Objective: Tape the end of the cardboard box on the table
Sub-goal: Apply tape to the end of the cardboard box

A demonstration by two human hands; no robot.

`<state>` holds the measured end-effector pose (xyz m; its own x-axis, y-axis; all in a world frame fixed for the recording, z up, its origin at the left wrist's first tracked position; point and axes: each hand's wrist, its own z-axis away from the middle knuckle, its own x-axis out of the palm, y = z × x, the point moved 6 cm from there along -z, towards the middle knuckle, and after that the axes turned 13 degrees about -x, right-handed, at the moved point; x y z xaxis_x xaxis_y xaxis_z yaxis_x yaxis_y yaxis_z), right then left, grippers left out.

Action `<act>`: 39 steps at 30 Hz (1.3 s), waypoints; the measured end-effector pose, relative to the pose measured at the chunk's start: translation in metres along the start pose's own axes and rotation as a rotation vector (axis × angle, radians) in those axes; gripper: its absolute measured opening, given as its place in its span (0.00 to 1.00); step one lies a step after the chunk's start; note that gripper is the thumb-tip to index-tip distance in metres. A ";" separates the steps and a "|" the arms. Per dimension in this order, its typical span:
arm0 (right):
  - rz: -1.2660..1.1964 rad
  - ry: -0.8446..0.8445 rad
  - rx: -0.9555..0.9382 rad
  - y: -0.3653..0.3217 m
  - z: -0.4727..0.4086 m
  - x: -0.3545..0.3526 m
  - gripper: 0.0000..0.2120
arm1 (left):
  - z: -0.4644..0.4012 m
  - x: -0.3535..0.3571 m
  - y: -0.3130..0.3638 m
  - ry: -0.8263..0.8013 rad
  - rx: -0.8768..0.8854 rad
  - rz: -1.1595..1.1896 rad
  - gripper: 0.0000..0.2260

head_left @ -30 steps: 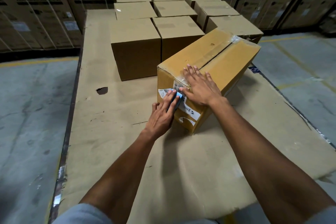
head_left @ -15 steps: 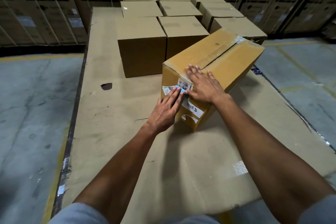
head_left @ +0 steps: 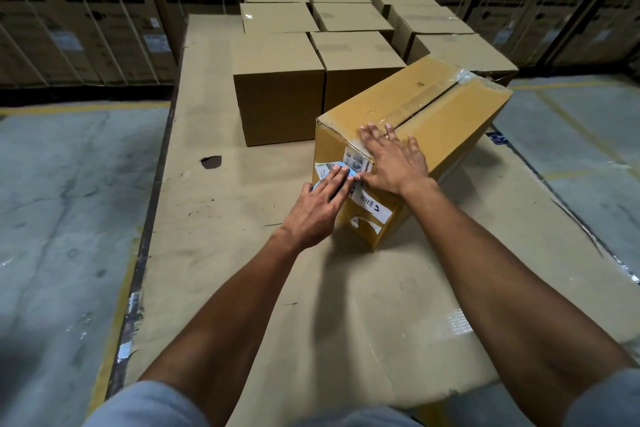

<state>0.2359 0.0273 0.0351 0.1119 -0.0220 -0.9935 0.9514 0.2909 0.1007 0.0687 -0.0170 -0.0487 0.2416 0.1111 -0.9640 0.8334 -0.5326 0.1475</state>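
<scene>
A long yellowish cardboard box (head_left: 450, 114) lies at an angle on the table, with clear tape (head_left: 419, 104) along its top seam. My right hand (head_left: 394, 163) lies flat, fingers spread, on the top at the near edge, over the tape end. My left hand (head_left: 315, 211) presses a small blue tape tool (head_left: 347, 173) against the box's near end face, fingers stretched over it; most of the tool is hidden. White printed labels (head_left: 375, 210) are stuck on that end face.
The table is covered by a cardboard sheet (head_left: 242, 270) with a dark hole (head_left: 211, 161). Several sealed brown boxes (head_left: 277, 97) stand in rows just behind the taped box. Large LG cartons (head_left: 86, 28) line the back. Concrete floor (head_left: 69, 218) lies on both sides.
The view has shifted slightly. Both hands stay pressed on the near end of the box, with hardly any movement relative to it.
</scene>
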 end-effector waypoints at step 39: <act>0.223 0.158 -0.203 -0.030 0.008 -0.011 0.60 | 0.011 0.004 -0.019 0.024 0.036 0.032 0.30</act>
<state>0.2082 0.0110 0.0431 0.2503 0.2074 -0.9457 0.8303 0.4564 0.3198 0.0486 -0.0160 -0.0582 0.2804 0.1134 -0.9532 0.8064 -0.5664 0.1699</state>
